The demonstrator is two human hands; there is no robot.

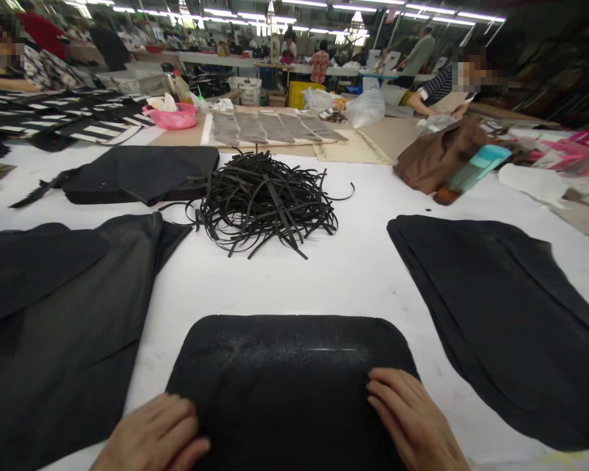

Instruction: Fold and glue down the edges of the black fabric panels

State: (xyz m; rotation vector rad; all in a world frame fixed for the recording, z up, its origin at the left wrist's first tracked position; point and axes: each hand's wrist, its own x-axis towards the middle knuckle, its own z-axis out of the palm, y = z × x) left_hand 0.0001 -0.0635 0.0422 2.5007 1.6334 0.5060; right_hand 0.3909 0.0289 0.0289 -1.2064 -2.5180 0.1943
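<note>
A black fabric piece with rounded far corners (289, 373) lies flat on the white table (353, 261) right in front of me. My left hand (152, 435) rests on its near left edge, fingers stretched out and flat. My right hand (412, 418) lies flat on its near right edge, fingers together and extended. Neither hand holds anything. Beyond the piece sits a tangled heap of thin black strips (267, 199).
Stacks of black fabric lie at the left (53, 314), the far left (137, 173) and the right (500, 307). Farther back are a pink bowl (174, 116), grey patterned pieces (275, 127), a brown cloth (436, 157), a teal bottle (471, 171) and other people at tables.
</note>
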